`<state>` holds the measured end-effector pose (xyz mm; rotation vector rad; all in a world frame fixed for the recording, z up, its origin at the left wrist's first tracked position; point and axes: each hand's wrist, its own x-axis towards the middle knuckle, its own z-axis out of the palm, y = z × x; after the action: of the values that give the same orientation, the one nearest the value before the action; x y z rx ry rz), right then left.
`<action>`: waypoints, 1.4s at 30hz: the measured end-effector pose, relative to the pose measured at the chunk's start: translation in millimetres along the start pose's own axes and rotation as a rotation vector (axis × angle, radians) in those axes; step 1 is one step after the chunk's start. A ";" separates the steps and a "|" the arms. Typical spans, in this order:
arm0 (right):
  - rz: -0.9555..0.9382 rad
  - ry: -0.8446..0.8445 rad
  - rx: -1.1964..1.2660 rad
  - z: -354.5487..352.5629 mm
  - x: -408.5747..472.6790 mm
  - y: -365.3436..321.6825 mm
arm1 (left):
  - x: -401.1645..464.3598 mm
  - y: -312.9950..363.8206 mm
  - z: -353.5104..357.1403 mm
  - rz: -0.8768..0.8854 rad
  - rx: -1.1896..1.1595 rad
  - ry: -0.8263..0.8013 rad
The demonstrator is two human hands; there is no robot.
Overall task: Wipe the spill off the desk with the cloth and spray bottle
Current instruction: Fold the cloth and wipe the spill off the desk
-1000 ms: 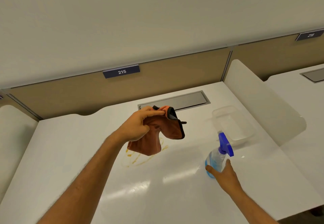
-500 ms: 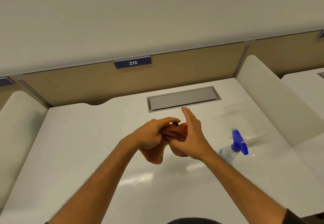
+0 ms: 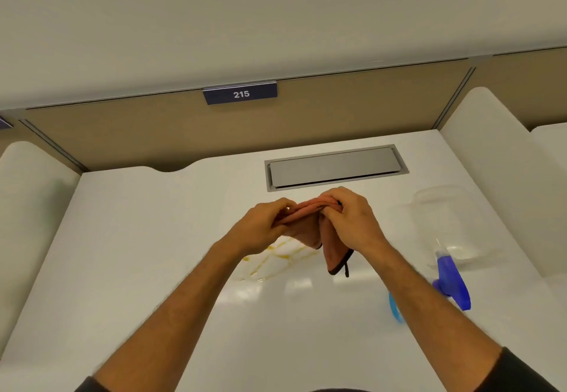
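Both of my hands hold an orange cloth point(image 3: 333, 252) with a dark edge in the air above the white desk point(image 3: 153, 253). My left hand point(image 3: 264, 227) pinches its left end and my right hand point(image 3: 352, 220) pinches its right end, and a corner hangs down below the right hand. Under the cloth, a thin yellowish spill point(image 3: 276, 261) streaks the desk. A spray bottle point(image 3: 451, 281) with a blue trigger head stands at the right, partly hidden behind my right forearm.
A clear plastic container point(image 3: 445, 223) sits at the right behind the bottle. A grey cable hatch point(image 3: 334, 166) lies in the desk at the back. White dividers point(image 3: 491, 161) stand on both sides, and a tan panel with sign 215 point(image 3: 240, 94) closes the back.
My right hand left the spray bottle and came over to the cloth. Both hands now grip the cloth and have pulled it slightly apart. The view shifted left, so the spill shows again.
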<state>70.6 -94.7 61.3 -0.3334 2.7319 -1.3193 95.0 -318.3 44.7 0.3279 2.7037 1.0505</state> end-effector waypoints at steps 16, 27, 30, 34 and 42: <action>0.278 -0.246 -0.258 75.2 -41.9 147.8 | 26.7 -70.7 115.2 -0.126 0.167 -0.283; 0.238 -0.155 -0.031 102.2 -25.7 137.4 | -63.6 -172.6 81.3 -0.330 0.167 0.122; 0.254 -0.158 -0.199 131.1 -11.9 146.8 | -87.1 -222.3 78.4 -0.348 0.260 0.132; 0.342 -0.225 -0.537 172.8 -2.7 164.8 | -99.7 -264.4 86.5 -0.346 0.356 0.132; 0.085 -0.116 -0.799 225.4 15.8 162.0 | -101.5 -288.1 101.4 -0.300 0.390 0.157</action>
<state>69.1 -172.6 -205.5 -0.3174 2.9880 -0.1241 184.0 -490.2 -212.4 -0.1056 2.9657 0.4834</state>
